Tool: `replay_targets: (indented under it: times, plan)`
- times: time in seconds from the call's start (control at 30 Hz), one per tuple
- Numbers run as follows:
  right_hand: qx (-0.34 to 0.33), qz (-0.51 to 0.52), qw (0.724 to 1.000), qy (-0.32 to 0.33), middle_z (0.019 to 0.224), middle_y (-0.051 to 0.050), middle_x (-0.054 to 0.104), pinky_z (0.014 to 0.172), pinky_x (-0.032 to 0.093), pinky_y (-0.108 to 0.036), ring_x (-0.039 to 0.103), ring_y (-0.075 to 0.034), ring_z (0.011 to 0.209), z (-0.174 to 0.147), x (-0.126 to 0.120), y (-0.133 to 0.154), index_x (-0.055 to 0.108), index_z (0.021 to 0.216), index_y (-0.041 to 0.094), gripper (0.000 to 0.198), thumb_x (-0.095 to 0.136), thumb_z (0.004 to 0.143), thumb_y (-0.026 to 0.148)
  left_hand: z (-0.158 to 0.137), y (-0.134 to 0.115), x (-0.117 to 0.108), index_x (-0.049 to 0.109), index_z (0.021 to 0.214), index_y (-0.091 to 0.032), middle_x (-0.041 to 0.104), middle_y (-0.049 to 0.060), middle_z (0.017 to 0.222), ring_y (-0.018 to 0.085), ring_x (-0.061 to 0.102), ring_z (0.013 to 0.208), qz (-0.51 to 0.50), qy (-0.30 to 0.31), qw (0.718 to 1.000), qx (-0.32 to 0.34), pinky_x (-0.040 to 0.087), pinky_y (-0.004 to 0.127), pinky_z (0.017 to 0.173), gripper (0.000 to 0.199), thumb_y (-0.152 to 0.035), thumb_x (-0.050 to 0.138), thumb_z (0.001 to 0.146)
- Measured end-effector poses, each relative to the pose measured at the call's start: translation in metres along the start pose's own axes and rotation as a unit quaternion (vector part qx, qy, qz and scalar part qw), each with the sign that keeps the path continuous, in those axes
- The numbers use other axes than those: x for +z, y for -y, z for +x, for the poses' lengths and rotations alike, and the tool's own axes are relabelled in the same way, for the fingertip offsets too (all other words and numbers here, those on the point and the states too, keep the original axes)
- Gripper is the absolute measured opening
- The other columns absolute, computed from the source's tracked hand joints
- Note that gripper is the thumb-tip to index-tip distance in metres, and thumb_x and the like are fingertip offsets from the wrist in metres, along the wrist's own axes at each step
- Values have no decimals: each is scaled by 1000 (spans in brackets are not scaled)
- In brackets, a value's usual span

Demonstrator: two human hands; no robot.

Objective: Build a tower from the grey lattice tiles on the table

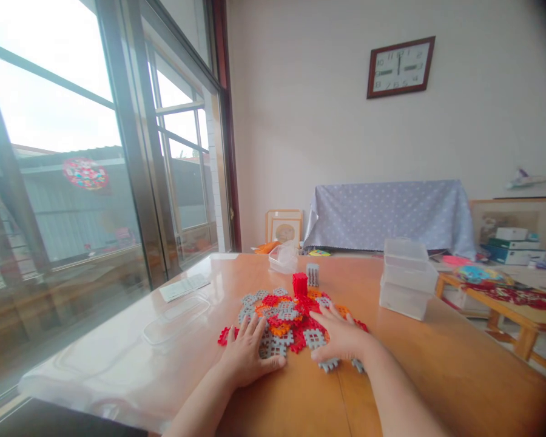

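A loose pile of flat plastic interlocking tiles (287, 311) in red, grey and orange lies on the wooden table. My left hand (248, 357) rests at the pile's near left side, fingers spread over several tiles. On the right side, my right hand (339, 335) lies with its fingers apart, touching grey and red tiles; its palm covers part of the pile. Just behind the pile stands a stack of red tiles (299, 284). A smaller stack of grey tiles (313, 274) is upright behind it.
Stacked clear plastic boxes (404, 285) stand at the table's right. A clear container (284, 258) sits at the far edge. A clear lid (176, 320) and a paper sheet (184, 287) lie on the left. Beyond the right edge is a low wooden bench (505, 297).
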State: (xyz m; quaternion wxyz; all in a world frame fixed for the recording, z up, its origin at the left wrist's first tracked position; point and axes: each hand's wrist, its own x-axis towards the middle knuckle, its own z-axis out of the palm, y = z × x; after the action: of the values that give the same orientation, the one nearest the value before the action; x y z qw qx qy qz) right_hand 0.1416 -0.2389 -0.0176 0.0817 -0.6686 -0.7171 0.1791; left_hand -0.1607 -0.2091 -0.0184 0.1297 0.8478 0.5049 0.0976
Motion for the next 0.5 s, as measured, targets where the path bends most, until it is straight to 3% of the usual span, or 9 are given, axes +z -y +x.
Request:
replay_targets:
  times: [0.27, 0.5]
  plan:
    - [22, 10, 999, -22, 169, -5, 17, 121, 1, -67, 2, -37, 156, 5, 2, -19, 30, 158, 34, 102, 70, 65, 29, 24, 14, 2, 25, 161, -27, 16, 11, 168, 36, 6, 156, -20, -5, 999, 46, 5, 61, 123, 120, -86, 64, 64]
    - [21, 24, 997, -73, 164, -7, 34, 124, 14, -56, 22, -34, 154, 8, 0, -23, 44, 153, 27, 85, 61, 70, 23, 29, 19, -1, 26, 160, -28, 22, 12, 167, 36, 13, 155, -48, -12, 997, 63, 5, 61, 124, 117, -79, 70, 64]
